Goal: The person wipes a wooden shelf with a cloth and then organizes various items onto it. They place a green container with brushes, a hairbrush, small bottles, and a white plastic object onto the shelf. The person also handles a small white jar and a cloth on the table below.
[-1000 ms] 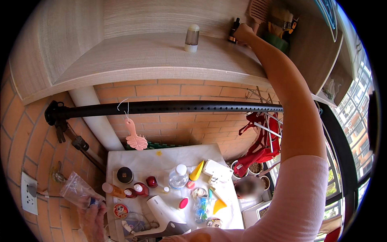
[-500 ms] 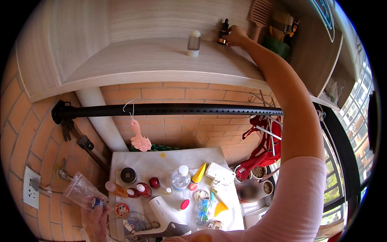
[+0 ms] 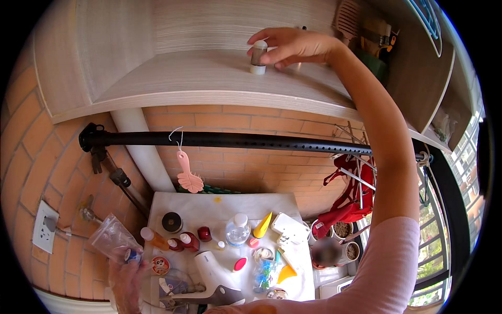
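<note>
R hand (image 3: 299, 47) part-open w/ fingers spread round upright clr-grey container (image 3: 258, 56), contact unclear; L hand (image 3: 125, 278) closed on clr plastic bag (image 3: 109, 238), counter (image 3: 251, 201) to its R.

There are two hands (image 3: 298, 44) (image 3: 125, 277), two hairbrushes (image 3: 189, 180) (image 3: 347, 19), one hair dryer (image 3: 212, 272) and one wall socket (image 3: 43, 236).

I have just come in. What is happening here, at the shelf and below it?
A person's right hand is spread around a small grey-and-white container, which stands upright on the shelf; I cannot tell whether the two touch. The left hand, lower down, holds a clear plastic bag beside the white table. A clear bottle stands on that table, and a pink brush hangs from the black bar.
</note>
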